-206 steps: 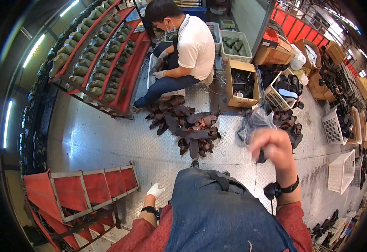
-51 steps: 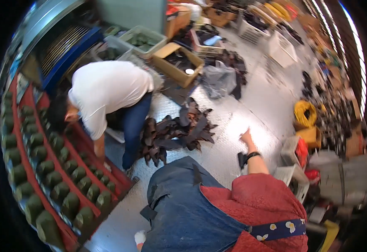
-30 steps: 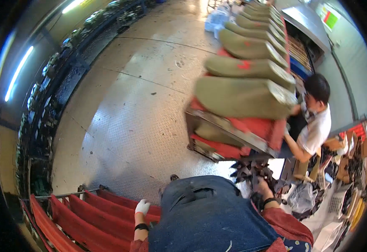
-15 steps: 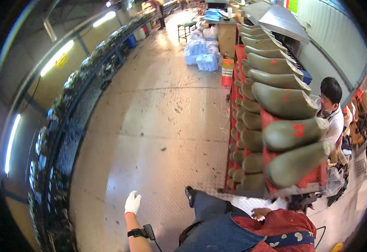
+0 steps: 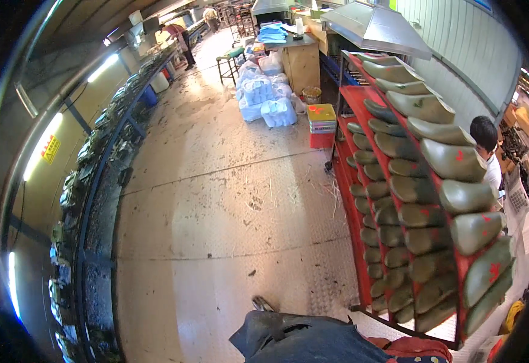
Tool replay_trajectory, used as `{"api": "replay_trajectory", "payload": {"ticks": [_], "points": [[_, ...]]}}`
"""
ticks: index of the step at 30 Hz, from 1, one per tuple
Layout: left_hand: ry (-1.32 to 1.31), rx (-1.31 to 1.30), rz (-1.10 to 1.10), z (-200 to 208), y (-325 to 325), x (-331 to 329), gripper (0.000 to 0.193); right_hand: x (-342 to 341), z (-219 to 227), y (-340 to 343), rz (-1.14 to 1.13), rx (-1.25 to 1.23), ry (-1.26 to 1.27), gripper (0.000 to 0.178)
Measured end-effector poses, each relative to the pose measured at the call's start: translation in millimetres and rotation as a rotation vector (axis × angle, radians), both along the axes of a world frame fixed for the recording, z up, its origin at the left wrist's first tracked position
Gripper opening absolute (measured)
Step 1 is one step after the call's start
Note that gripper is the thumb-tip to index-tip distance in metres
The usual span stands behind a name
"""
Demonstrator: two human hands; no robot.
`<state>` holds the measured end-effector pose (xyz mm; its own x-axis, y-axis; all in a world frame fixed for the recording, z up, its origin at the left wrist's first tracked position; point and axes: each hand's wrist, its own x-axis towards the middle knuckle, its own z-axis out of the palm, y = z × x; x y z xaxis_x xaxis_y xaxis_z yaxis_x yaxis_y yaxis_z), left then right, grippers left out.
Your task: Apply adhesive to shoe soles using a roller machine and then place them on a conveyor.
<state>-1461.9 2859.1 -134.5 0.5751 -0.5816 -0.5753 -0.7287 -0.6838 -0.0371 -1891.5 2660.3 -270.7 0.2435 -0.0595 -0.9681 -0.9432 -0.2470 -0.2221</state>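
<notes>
Neither of my hands shows in the head view at this moment. At the lower edge are my dark blue apron (image 5: pixel 301 342), a bit of red sleeve (image 5: pixel 419 346) and one dark shoe (image 5: pixel 262 304) on the floor. Close on my right stands a tall red rack (image 5: pixel 354 97). Its tiers hold many olive-green shoe lasts (image 5: pixel 452 158), lying side by side, several with red markings. Whether a hand touches the rack is hidden.
A long conveyor line (image 5: pixel 98 196) with dark pieces runs along the left. Ahead stand bulging plastic bags (image 5: pixel 258 94), stacked tubs (image 5: pixel 322 126), a green stool (image 5: pixel 230 54) and a wooden bench (image 5: pixel 301 65). A person (image 5: pixel 487 136) is behind the rack; others stand far off.
My gloved left hand and my right hand have both left the view. The bags, tubs and bench look nearer, and more of the rack's lower tiers shows.
</notes>
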Motion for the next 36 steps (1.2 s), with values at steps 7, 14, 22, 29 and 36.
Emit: {"api": "replay_trajectory", "payload": {"ticks": [7, 14, 22, 29, 36], "points": [[0.0, -0.055, 0.316, -14.9, 31.1, 281.5, 0.035, 102.7, -44.0, -108.8, 0.418, -0.079, -0.133, 0.042], [0.09, -0.365, 0.26, 86.8, -214.3, 538.2, 0.046, 413.5, 166.0, -281.4, -1.057, -0.268, -0.549, 0.023], [0.018, -0.544, 0.277, 107.8, -424.8, 741.2, 0.042, 587.5, 46.8, -499.7, 0.497, -0.585, -0.391, 0.027], [0.1, 0.092, 0.172, -15.2, -364.9, 851.8, 0.03, 863.4, 140.9, -723.9, -0.26, -0.777, -0.77, 0.033], [0.099, 0.148, 0.018, -44.1, -519.4, 993.4, 0.028, 1195.1, 484.4, -886.6, -0.257, -0.218, -1.735, 0.023]]}}
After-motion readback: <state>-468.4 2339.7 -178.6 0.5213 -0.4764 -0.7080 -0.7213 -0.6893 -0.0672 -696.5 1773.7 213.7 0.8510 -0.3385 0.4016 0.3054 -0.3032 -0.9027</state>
